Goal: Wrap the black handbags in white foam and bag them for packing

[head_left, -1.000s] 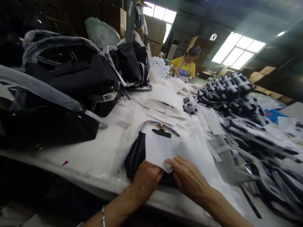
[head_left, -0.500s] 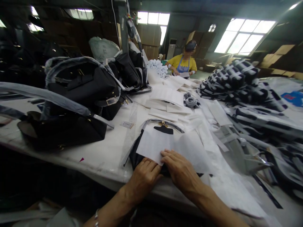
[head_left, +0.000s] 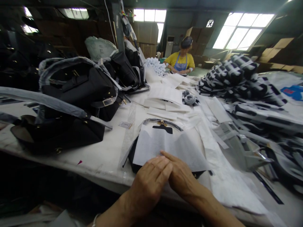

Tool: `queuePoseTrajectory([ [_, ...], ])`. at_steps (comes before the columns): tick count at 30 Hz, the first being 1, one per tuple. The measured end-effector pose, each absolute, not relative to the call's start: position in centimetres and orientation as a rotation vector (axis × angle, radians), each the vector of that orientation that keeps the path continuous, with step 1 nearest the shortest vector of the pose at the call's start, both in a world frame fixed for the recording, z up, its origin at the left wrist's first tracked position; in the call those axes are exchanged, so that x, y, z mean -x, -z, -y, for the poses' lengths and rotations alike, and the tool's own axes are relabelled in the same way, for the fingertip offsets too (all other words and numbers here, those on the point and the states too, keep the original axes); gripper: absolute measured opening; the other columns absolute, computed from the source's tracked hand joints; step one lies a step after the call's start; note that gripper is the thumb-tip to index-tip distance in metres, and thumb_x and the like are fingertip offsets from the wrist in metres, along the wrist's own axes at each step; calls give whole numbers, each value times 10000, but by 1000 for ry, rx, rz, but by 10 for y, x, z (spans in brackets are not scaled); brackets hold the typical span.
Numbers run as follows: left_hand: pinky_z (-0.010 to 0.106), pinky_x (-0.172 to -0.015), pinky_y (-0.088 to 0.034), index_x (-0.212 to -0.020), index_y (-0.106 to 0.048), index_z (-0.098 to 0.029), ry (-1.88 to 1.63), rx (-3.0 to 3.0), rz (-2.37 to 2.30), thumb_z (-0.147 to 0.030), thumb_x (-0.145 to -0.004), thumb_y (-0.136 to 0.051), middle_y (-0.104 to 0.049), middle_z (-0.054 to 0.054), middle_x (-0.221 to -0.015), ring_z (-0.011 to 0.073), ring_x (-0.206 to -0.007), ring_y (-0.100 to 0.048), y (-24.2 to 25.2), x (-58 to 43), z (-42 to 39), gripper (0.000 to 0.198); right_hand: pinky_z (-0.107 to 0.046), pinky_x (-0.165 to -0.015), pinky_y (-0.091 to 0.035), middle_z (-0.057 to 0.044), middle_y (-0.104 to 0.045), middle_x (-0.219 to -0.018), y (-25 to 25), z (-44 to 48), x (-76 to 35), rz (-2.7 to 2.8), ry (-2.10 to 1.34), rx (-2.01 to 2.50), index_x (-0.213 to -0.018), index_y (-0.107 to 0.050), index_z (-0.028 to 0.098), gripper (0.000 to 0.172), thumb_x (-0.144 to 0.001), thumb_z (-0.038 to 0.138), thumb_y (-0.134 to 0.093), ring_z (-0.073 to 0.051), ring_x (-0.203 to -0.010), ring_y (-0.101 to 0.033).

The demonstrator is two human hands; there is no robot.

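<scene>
The left hand (head_left: 150, 180) and right hand (head_left: 181, 175) meet over the lower edge of a thin white rectangular sheet (head_left: 151, 145), their fingers bunched together; whether either grip is closed on the sheet or merely pressing cannot be told. The sheet lies across a smooth black handbag with a curved, clear-wrapped handle (head_left: 135, 167), near the front edge of the white worktop (head_left: 113, 149), right of larger black handbags with plastic-wrapped straps (head_left: 82, 83).

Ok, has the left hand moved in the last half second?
Yes: judged against the pink scrap on the table, the left hand has shifted right, and now meets the right hand.
</scene>
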State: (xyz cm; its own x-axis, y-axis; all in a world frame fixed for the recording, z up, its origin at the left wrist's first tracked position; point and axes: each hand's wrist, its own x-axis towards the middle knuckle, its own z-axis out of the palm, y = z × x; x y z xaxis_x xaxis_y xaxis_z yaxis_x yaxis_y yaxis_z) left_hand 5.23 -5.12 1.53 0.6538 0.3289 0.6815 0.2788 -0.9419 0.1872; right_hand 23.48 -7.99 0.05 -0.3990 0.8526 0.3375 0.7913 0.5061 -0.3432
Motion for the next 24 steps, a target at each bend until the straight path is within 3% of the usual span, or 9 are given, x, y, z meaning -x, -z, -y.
queuePoseTrajectory([
  [3,381,-864,-551,-1230,-554,-90,-882,-2805,-852,-16,-918,-380,-689,120,-1074,222,-966,-653,-8,-61,41,365,-453,-1089,-464,-142,-695,-1219,-11,81,-236,2222,-305,1346,-1270,-613,134,385,-911,96,-479,-255,-1263,-575],
  [6,367,-760,-533,-1140,-588,-143,-606,-2876,-978,-44,-910,-475,-670,60,-931,221,-838,-627,-2,-64,34,275,-405,-1072,-474,-76,-718,-1192,-34,78,-246,2139,-510,1415,-1203,-667,206,307,-913,181,-571,-241,-1246,-589],
  [10,365,-723,-483,-1143,-586,-156,-493,-3026,-1058,-84,-901,-555,-633,39,-892,230,-832,-588,-4,-66,36,254,-332,-958,-516,-69,-746,-1081,-57,67,-264,2135,-538,1675,-1005,-737,210,236,-955,203,-507,-210,-1033,-686],
  [19,323,-639,-468,-1192,-570,-135,-205,-3119,-1083,-91,-884,-575,-629,55,-891,221,-795,-600,-32,-73,39,311,-334,-941,-469,-100,-717,-1082,-48,58,-259,2418,-524,1719,-1140,-676,179,253,-933,188,-530,-235,-1029,-656],
  [24,292,-573,-456,-980,-613,-114,30,-3060,-941,-63,-896,-529,-627,73,-825,217,-730,-632,-46,-83,26,129,-293,-821,-469,-86,-723,-965,-63,46,-260,2565,-576,1665,-1029,-689,187,197,-958,220,-507,-219,-934,-666],
])
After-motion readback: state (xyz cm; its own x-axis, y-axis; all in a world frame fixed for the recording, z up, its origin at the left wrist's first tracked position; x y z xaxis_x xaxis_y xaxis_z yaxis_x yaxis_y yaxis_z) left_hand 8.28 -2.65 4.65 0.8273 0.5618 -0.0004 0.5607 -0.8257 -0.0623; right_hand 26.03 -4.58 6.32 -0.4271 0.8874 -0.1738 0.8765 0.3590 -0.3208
